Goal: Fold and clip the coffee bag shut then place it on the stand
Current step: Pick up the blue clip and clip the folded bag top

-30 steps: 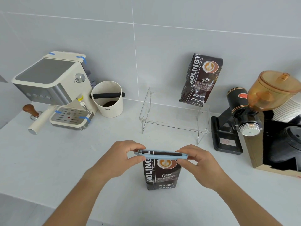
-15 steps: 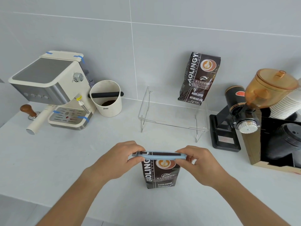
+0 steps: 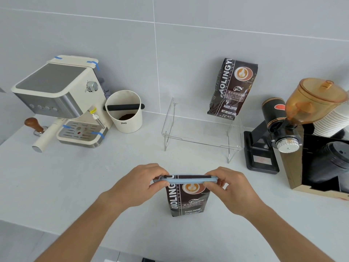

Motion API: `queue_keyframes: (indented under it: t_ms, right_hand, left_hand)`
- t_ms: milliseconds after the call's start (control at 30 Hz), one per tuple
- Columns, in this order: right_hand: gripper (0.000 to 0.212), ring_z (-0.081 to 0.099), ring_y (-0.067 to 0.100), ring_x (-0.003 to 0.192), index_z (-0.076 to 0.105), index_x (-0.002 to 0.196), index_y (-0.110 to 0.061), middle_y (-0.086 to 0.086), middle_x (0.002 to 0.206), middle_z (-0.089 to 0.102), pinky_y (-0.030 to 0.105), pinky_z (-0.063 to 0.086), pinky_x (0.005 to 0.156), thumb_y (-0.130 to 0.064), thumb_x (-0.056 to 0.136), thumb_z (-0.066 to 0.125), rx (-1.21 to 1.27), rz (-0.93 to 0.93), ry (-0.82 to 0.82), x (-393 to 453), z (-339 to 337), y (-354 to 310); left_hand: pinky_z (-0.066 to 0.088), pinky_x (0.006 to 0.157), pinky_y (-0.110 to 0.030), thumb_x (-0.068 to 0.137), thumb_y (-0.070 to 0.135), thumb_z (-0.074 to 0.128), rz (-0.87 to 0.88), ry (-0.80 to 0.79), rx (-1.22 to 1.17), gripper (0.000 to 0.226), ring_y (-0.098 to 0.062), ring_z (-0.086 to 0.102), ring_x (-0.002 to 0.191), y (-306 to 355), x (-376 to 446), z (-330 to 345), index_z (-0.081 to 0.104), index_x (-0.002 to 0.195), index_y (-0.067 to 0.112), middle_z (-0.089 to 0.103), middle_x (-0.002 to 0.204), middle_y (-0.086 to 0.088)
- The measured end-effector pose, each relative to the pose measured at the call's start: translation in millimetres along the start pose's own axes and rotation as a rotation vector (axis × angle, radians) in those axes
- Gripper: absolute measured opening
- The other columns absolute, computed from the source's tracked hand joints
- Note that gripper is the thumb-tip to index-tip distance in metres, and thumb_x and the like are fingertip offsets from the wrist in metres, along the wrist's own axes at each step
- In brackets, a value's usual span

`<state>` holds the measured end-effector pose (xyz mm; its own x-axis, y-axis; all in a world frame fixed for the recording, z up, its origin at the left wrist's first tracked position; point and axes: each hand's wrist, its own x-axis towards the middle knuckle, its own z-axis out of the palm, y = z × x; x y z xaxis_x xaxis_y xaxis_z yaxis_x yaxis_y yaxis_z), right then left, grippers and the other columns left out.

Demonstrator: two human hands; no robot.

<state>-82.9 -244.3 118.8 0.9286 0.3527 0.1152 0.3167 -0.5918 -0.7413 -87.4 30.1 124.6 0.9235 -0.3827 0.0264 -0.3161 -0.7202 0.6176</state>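
Observation:
A dark brown coffee bag [image 3: 187, 202] stands upright on the white counter near its front edge. A long light-blue clip [image 3: 186, 180] lies across the bag's folded top. My left hand [image 3: 137, 183] pinches the clip's left end, and my right hand [image 3: 233, 188] pinches its right end. Behind them stands a clear acrylic stand [image 3: 203, 137], with a second, matching coffee bag [image 3: 232, 89] on its right side leaning against the wall.
An espresso machine [image 3: 62, 99] and a cream knock box [image 3: 123, 111] stand at the back left. A black grinder [image 3: 277, 129] with an amber hopper, stacked paper cups [image 3: 332, 120] and a box of black lids [image 3: 332, 165] fill the right side.
Both hands stay pinched on the clip ends over the bag. Only the view has shifted slightly; the bag has not moved.

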Motion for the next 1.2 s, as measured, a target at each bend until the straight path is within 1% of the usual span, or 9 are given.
queue_keyframes:
  t_ms: [100, 200, 333, 500, 700, 933, 1033, 1100, 1200]
  right_hand:
    - [0.005, 0.054, 0.005, 0.067, 0.073, 0.088, -0.017, -0.018, 0.086, 0.062, 0.005, 0.038, 0.053, -0.014, 0.084, 0.072, 0.042, 0.022, -0.025, 0.5, -0.6, -0.8]
    - [0.008, 0.055, 0.004, 0.066, 0.074, 0.087, -0.018, -0.013, 0.088, 0.064, 0.005, 0.038, 0.053, -0.012, 0.084, 0.072, 0.083, 0.031, -0.064, 2.5, -5.5, -1.5]
    - [0.021, 0.056, 0.004, 0.065, 0.070, 0.083, -0.031, -0.019, 0.081, 0.064, 0.005, 0.039, 0.056, -0.010, 0.083, 0.073, 0.122, 0.020, -0.085, 0.4, -7.4, -3.0]
    - [0.011, 0.056, 0.003, 0.065, 0.075, 0.089, -0.017, -0.017, 0.082, 0.064, 0.004, 0.039, 0.055, -0.011, 0.080, 0.076, 0.124, 0.009, -0.067, -0.7, -4.4, -1.5]
    - [0.023, 0.057, 0.003, 0.067, 0.071, 0.089, -0.035, -0.014, 0.088, 0.066, 0.006, 0.041, 0.059, -0.014, 0.081, 0.075, 0.133, 0.016, -0.094, 1.0, -4.7, -5.9]
    - [0.012, 0.057, 0.004, 0.066, 0.076, 0.090, -0.019, -0.023, 0.082, 0.065, 0.005, 0.039, 0.053, -0.012, 0.081, 0.075, 0.111, 0.037, -0.082, 1.5, -2.2, -6.4]
    - [0.011, 0.056, 0.006, 0.066, 0.077, 0.091, -0.019, -0.012, 0.084, 0.066, 0.006, 0.039, 0.055, -0.015, 0.080, 0.076, 0.084, 0.023, -0.065, 1.5, -2.3, -3.9]
    - [0.012, 0.057, 0.010, 0.067, 0.077, 0.091, -0.017, -0.002, 0.076, 0.067, 0.006, 0.040, 0.055, -0.015, 0.079, 0.078, 0.071, 0.004, -0.049, 2.0, -3.2, -2.4]
    - [0.014, 0.057, 0.017, 0.068, 0.077, 0.090, -0.015, 0.002, 0.071, 0.069, 0.006, 0.039, 0.055, -0.015, 0.077, 0.080, 0.047, -0.030, -0.018, 3.2, -4.1, -1.0]
  left_hand:
    - [0.045, 0.073, -0.019, 0.085, 0.049, 0.049, 0.007, -0.005, -0.007, 0.034, -0.002, 0.055, 0.081, -0.6, -1.2, -0.9, 0.068, 0.102, 0.026, 0.053, 0.076, 0.024]
    - [0.045, 0.073, -0.018, 0.082, 0.053, 0.049, 0.017, -0.035, -0.010, 0.037, -0.003, 0.055, 0.080, -1.5, -0.4, -3.6, 0.067, 0.103, 0.029, 0.053, 0.075, 0.020]
    - [0.047, 0.069, -0.022, 0.081, 0.057, 0.051, 0.008, -0.121, 0.037, 0.036, -0.005, 0.054, 0.079, -4.2, -1.9, -6.1, 0.065, 0.101, 0.031, 0.058, 0.079, 0.010]
    - [0.045, 0.063, -0.025, 0.078, 0.065, 0.043, -0.019, -0.148, 0.079, 0.047, -0.011, 0.056, 0.077, -8.7, -5.2, -7.7, 0.065, 0.093, 0.027, 0.061, 0.081, 0.004]
    - [0.043, 0.060, -0.023, 0.085, 0.056, 0.054, -0.024, -0.133, 0.090, 0.028, -0.008, 0.053, 0.074, -10.1, -6.2, -12.2, 0.064, 0.091, 0.030, 0.060, 0.081, 0.008]
    - [0.043, 0.059, -0.032, 0.079, 0.063, 0.045, -0.002, -0.100, 0.053, 0.045, -0.014, 0.051, 0.064, -12.2, -5.7, -9.8, 0.065, 0.078, 0.021, 0.059, 0.071, 0.002]
    - [0.042, 0.058, -0.031, 0.079, 0.062, 0.044, 0.010, -0.077, 0.043, 0.050, -0.016, 0.052, 0.064, -10.8, -4.6, -9.1, 0.067, 0.078, 0.018, 0.060, 0.069, -0.001]
    - [0.041, 0.057, -0.032, 0.078, 0.063, 0.042, 0.011, -0.073, 0.055, 0.055, -0.018, 0.052, 0.063, -9.3, -3.7, -8.5, 0.067, 0.076, 0.014, 0.061, 0.067, -0.003]
    - [0.041, 0.058, -0.036, 0.080, 0.059, 0.043, 0.024, -0.074, 0.088, 0.054, -0.021, 0.050, 0.061, -6.4, -1.7, -7.8, 0.060, 0.069, 0.010, 0.058, 0.061, -0.006]
